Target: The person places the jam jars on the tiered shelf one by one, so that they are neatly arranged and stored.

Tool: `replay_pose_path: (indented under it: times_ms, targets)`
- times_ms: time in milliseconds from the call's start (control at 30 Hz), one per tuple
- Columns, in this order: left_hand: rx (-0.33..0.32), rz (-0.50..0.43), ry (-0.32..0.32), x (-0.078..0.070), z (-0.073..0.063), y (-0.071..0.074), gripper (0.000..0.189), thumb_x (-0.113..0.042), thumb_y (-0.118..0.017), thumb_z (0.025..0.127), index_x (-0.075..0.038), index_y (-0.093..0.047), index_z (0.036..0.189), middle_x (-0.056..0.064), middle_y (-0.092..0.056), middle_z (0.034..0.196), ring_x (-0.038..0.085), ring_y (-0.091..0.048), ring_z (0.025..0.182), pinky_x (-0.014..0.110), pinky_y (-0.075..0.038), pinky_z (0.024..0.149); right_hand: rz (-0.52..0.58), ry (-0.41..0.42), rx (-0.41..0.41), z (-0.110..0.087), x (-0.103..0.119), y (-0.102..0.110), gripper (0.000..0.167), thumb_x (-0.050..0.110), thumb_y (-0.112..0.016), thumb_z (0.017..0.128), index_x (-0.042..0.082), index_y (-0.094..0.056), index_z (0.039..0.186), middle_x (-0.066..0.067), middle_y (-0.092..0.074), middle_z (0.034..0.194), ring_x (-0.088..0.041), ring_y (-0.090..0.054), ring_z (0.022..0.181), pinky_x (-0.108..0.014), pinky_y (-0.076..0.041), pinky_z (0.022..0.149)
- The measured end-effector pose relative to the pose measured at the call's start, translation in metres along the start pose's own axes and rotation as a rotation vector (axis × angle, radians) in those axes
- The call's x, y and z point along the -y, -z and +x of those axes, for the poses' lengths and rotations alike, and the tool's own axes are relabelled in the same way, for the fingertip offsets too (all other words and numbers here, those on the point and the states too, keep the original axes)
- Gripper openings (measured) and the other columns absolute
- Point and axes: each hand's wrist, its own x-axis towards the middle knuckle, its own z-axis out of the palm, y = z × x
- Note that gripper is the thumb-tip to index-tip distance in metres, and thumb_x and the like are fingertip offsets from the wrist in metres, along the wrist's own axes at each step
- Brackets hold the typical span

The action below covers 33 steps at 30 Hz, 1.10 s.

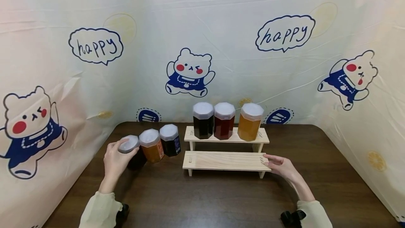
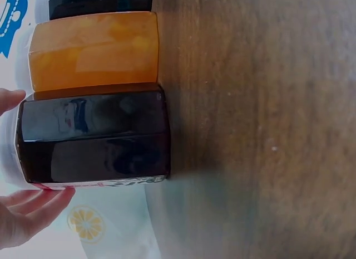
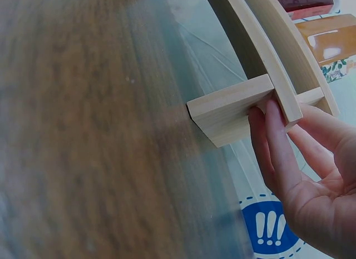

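My left hand (image 1: 114,159) grips a dark jar (image 2: 94,139) near its pale lid, thumb on one side and fingers on the other. The jar is at the table's left, beside an amber jar (image 1: 153,150) and another dark jar (image 1: 171,144). At the right, my right hand (image 1: 283,167) holds the end of the lower shelf (image 1: 223,160) of a two-step wooden stand. In the right wrist view, its fingers (image 3: 281,142) lie against the shelf end by the leg. On the upper shelf (image 1: 188,135) stand a black jar (image 1: 203,126), a dark red jar (image 1: 224,126) and an amber jar (image 1: 249,127).
The dark brown table (image 1: 202,200) has rounded far corners. A pale cloth (image 1: 221,17) printed with bears and "happy" bubbles hangs behind and along both sides. Black wrist straps (image 1: 292,218) sit at the cuffs of light sleeves.
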Motion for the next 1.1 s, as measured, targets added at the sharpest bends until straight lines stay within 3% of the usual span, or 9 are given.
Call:
replay_pose_path:
  times_ms: [333,567,900,1100]
  targets:
    - [-0.036,0.012,0.012,-0.002,-0.009,0.007,0.045,-0.016,-0.08,0.059,-0.004,-0.064,0.099,0.021,-0.051,0.097,0.038,-0.05,0.088,0.053,-0.036,0.073,-0.002,-0.01,-0.014,0.0,0.001,0.0,0.053,0.02,-0.064,0.081,-0.003,-0.047,0.125,-0.021,-0.049,0.122,-0.007,-0.058,0.089,-0.026,-0.048,0.075]
    - [-0.073,0.001,-0.034,-0.01,-0.014,0.012,0.044,-0.014,-0.082,0.056,-0.006,-0.066,0.096,0.019,-0.053,0.093,0.035,-0.051,0.083,0.05,-0.037,0.07,-0.016,-0.004,-0.011,0.0,0.001,-0.001,0.052,0.02,-0.063,0.081,-0.003,-0.047,0.125,-0.022,-0.047,0.125,-0.007,-0.057,0.09,-0.027,-0.048,0.075]
    - [-0.059,0.005,-0.074,-0.034,-0.023,0.019,0.043,-0.014,-0.081,0.056,-0.007,-0.067,0.095,0.014,-0.053,0.092,0.031,-0.053,0.078,0.043,-0.038,0.064,-0.013,-0.005,-0.005,0.0,0.001,-0.001,0.053,0.02,-0.064,0.081,-0.003,-0.047,0.125,-0.022,-0.048,0.124,-0.008,-0.057,0.09,-0.027,-0.048,0.076]
    - [-0.066,-0.011,-0.107,-0.052,-0.026,0.019,0.042,-0.015,-0.082,0.054,-0.009,-0.068,0.093,0.011,-0.054,0.091,0.021,-0.051,0.071,0.028,-0.036,0.06,0.001,-0.006,-0.005,0.001,0.0,0.0,0.054,0.019,-0.064,0.081,-0.004,-0.046,0.125,-0.022,-0.049,0.123,-0.008,-0.058,0.088,-0.027,-0.048,0.075]
